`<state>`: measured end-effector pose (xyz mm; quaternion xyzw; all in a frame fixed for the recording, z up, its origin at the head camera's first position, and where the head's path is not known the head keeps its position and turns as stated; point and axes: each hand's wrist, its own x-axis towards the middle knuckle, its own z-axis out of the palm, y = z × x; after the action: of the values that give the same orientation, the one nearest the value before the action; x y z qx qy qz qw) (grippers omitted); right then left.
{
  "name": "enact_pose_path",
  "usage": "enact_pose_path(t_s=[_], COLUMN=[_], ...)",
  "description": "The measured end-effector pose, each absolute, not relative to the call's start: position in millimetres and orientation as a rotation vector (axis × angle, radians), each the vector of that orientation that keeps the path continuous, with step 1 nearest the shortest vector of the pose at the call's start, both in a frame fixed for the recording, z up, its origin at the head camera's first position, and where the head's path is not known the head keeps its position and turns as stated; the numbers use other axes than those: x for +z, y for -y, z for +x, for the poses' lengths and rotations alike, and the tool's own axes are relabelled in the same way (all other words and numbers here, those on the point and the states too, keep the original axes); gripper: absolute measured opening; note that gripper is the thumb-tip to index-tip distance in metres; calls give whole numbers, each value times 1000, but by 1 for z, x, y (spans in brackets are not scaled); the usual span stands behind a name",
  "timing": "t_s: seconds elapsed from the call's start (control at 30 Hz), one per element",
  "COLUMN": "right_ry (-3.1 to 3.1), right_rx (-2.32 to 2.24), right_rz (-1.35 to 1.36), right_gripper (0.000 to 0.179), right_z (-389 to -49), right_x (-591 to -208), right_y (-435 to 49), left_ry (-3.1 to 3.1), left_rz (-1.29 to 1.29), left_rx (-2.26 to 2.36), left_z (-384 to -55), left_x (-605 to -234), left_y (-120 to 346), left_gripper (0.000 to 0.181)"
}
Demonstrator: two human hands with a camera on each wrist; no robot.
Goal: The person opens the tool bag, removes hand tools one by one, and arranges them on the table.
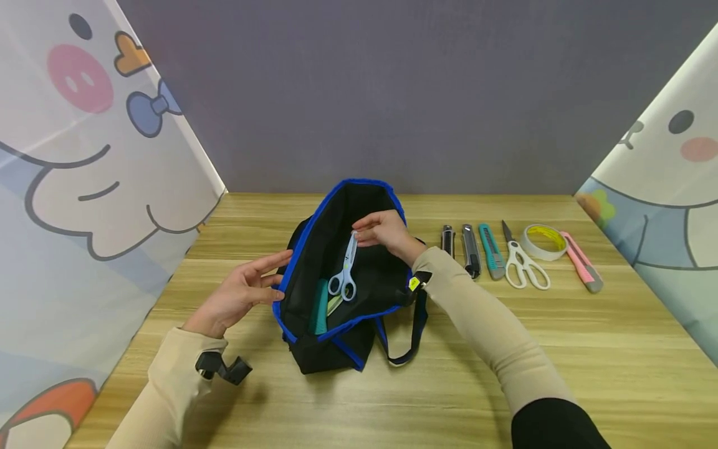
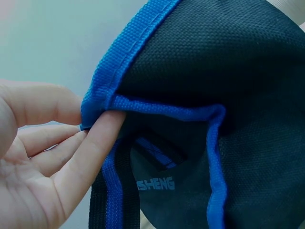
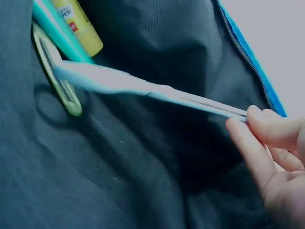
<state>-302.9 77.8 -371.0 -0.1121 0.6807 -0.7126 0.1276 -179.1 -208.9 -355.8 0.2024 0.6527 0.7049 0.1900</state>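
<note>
A black tool bag (image 1: 364, 268) with blue edging stands on the table with its mouth wide. My left hand (image 1: 238, 293) pinches its blue rim between thumb and fingers, as the left wrist view shows at the rim's corner (image 2: 97, 102). Inside the mouth, my right hand (image 1: 387, 234) pinches a pair of light blue scissors (image 1: 349, 259) by the tip end, handles hanging down. Below the handles lie a teal item (image 1: 320, 305) and a pale green cutter (image 3: 55, 71). A yellow glue stick (image 3: 81, 28) shows beside them in the right wrist view.
Right of the bag lie a dark utility knife (image 1: 447, 240), a black-and-grey one (image 1: 471, 251), a teal one (image 1: 492, 251), white-handled scissors (image 1: 520, 259), a tape roll (image 1: 530, 246) and a pink utility knife (image 1: 581, 262). A strap (image 1: 415, 340) loops onto the table. A grey wall (image 1: 421, 93) stands behind.
</note>
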Motion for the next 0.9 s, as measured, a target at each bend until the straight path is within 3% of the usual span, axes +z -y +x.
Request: enact_pose_path(t_s=[0.9], right_ry=[-1972], right_rx=[-2140], right_rz=[-483], right_gripper=[26], right_z=[-295], right_x=[-330], right_y=[-129], left_ry=[-1810], left_rz=[583], left_rx=[1991], left_z=[-180], left_x=[-357], left_y=[210], left_gripper=[71])
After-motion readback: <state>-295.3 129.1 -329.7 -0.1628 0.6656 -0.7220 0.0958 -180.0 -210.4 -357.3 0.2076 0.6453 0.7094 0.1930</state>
